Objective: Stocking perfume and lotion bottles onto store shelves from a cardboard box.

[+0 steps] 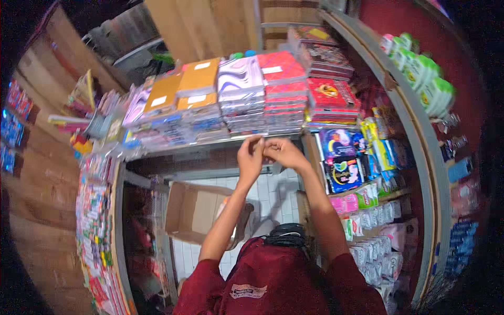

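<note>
My left hand (250, 156) and my right hand (284, 152) are raised together in front of me, fingertips meeting near the front edge of a counter (210, 146). The fingers pinch at something very small between them; I cannot tell what it is. Just behind the hands stand stacks of wrapped notebooks (240, 94) in orange, purple, white and red covers. Both forearms come up from my dark red shirt (273, 283).
An open cardboard box (194, 210) lies on the white tiled floor below my left arm. Shelves of packaged goods (362, 173) line the right side, with green and white packs (425, 79) higher up. A rack of small colourful items (94, 226) runs along the left.
</note>
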The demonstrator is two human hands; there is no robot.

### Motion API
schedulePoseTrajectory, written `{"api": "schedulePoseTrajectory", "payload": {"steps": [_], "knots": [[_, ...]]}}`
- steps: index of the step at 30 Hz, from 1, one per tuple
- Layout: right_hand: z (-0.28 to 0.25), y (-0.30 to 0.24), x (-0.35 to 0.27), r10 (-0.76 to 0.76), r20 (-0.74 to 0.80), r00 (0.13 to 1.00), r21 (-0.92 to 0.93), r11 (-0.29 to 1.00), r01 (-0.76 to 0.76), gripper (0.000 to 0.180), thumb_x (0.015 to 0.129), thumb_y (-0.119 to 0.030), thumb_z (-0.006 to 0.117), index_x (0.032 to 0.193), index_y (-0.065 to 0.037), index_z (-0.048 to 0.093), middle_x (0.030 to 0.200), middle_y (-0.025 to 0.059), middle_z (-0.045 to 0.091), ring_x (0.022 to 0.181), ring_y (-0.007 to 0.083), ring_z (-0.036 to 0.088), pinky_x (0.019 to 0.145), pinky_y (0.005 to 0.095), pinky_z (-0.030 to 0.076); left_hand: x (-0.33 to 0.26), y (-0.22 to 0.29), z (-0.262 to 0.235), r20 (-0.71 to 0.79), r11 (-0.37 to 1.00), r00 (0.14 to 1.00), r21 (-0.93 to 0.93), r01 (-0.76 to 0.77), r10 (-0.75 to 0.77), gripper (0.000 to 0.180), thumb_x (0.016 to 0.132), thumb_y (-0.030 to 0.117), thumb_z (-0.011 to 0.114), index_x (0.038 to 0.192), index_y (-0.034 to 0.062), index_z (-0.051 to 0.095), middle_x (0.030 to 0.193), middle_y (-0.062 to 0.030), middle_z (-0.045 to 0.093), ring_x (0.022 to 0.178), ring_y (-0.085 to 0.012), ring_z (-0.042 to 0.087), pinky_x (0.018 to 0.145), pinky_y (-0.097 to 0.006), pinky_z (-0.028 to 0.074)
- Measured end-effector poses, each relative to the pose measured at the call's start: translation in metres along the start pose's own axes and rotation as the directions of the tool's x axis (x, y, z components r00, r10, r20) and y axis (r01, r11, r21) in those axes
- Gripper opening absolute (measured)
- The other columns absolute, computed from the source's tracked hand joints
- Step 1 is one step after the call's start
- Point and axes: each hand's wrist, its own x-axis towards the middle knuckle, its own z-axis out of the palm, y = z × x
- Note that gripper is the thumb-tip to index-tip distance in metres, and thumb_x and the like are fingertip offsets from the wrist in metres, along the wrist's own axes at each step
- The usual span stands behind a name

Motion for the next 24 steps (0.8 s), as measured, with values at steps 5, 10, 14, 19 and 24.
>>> {"api": "schedulePoseTrajectory", "payload": {"steps": [5,10,14,19,24], "knots": [[0.095,0.078,0.017,0.216,0.186,0.959,0.033,0.974,-0.225,0.023,0.085,-0.019,0.060,0.099,-0.001,0.063,0.086,0.0042,0.065,0.074,0.0120,0.061,0.062,0.0263,0.051,-0.089,-0.086,-0.100,-0.252,0.909,0.875,-0.047,0.415,-0.413,0.021,0.091,0.016,0.057,0.104,0.0001,0.057,0.087,-0.0056,0.060,0.078,-0.0109,0.057,0.070,-0.026,0.047],[0.192,0.169,0.032,0.326,0.259,0.909,0.064,0.933,-0.353,0.020,0.084,-0.016,0.057,0.091,0.002,0.062,0.078,0.0069,0.062,0.062,0.0152,0.060,0.056,0.0265,0.051,-0.148,-0.187,-0.183,-0.425,0.854,0.783,0.042,0.519,-0.455,0.021,0.087,0.010,0.058,0.104,-0.0021,0.056,0.086,-0.0067,0.060,0.079,-0.0131,0.057,0.070,-0.026,0.047],[0.253,0.251,0.034,0.395,0.358,0.846,0.403,0.752,-0.521,0.013,0.083,-0.013,0.057,0.086,-0.002,0.062,0.076,0.0027,0.059,0.063,0.0119,0.056,0.054,0.0257,0.048,-0.174,-0.276,-0.240,-0.455,0.688,0.675,0.168,0.706,-0.581,0.027,0.077,0.011,0.062,0.101,-0.0028,0.058,0.085,-0.0123,0.062,0.077,-0.0202,0.059,0.072,-0.030,0.048],[0.298,0.352,0.025,0.607,-0.026,0.795,0.361,0.747,-0.558,0.017,0.079,-0.019,0.060,0.090,-0.005,0.063,0.076,0.0017,0.057,0.067,0.0126,0.056,0.055,0.0302,0.046,-0.205,-0.333,-0.274,-0.294,0.495,0.610,0.382,0.781,-0.736,0.033,0.068,0.020,0.068,0.091,-0.0024,0.061,0.083,-0.0199,0.065,0.078,-0.0287,0.063,0.071,-0.037,0.049],[0.321,0.479,0.018,0.641,-0.492,0.590,0.035,0.691,-0.722,0.034,0.069,-0.028,0.068,0.090,-0.002,0.062,0.081,0.0107,0.061,0.075,0.0264,0.061,0.064,0.0381,0.049,-0.223,-0.381,-0.283,0.105,0.364,0.397,0.654,0.663,-0.912,0.039,0.067,0.024,0.067,0.096,-0.0016,0.062,0.093,-0.0213,0.065,0.088,-0.0305,0.064,0.080,-0.038,0.050]]}}
